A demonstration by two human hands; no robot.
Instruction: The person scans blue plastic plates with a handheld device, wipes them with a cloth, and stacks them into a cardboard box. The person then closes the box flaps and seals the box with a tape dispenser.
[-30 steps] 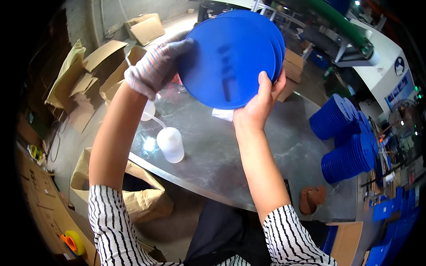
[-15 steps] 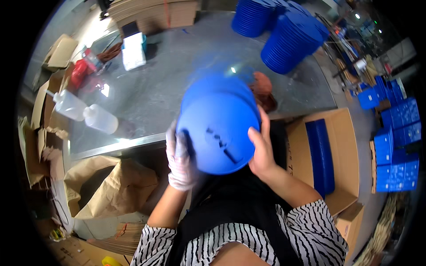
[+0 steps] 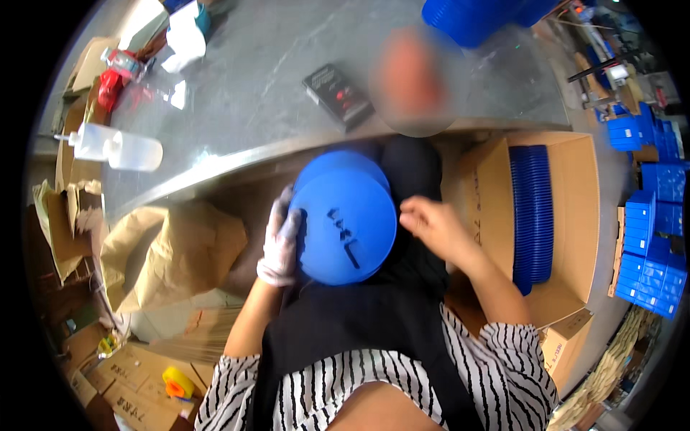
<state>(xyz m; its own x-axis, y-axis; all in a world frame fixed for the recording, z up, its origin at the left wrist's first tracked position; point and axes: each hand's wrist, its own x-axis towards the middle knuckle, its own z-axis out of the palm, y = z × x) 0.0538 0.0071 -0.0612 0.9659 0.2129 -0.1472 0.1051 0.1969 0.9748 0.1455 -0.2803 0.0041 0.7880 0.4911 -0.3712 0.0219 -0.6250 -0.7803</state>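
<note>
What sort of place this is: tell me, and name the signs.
Probably a workshop or packing area: the gloved left hand holds blue discs, an open cardboard box contains a row of blue pieces, and blue bins are stacked at the right.

On the left side of the blue discs (image 3: 346, 233), passage is blocked by the gloved left hand (image 3: 278, 241), beyond which a paper bag (image 3: 176, 251) is encountered. Between the dark trouser knee (image 3: 415, 167) and the carton (image 3: 573, 215), a narrow gap is left, its near end crossed by the right forearm (image 3: 490, 281). Forward, the way is bounded by the table edge (image 3: 208, 169); on the tabletop, bare surface is left between the bottles (image 3: 136, 151) and the black box (image 3: 338, 97).
</note>
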